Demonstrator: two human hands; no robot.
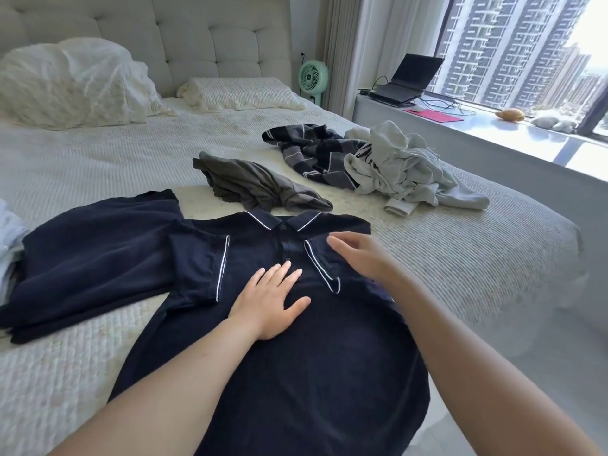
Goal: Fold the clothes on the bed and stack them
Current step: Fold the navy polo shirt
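Hands' grip slack: left hand (268,299) flat on polo shirt (296,373), right hand (358,255) blurred above.

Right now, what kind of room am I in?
Most likely a bedroom in a high-rise flat: a bed with a tufted headboard, pillows, and tower blocks outside the window.

Navy polo shirt (296,373): matt knit cloth, white piping. Bedspread (98,166): ribbed, quilted cream fabric. Headboard (197,37): tufted upholstery. Grey sweatshirt (404,166): soft jersey, crumpled. Fan (312,77): green plastic. Window ledge (526,136): smooth, glossy.
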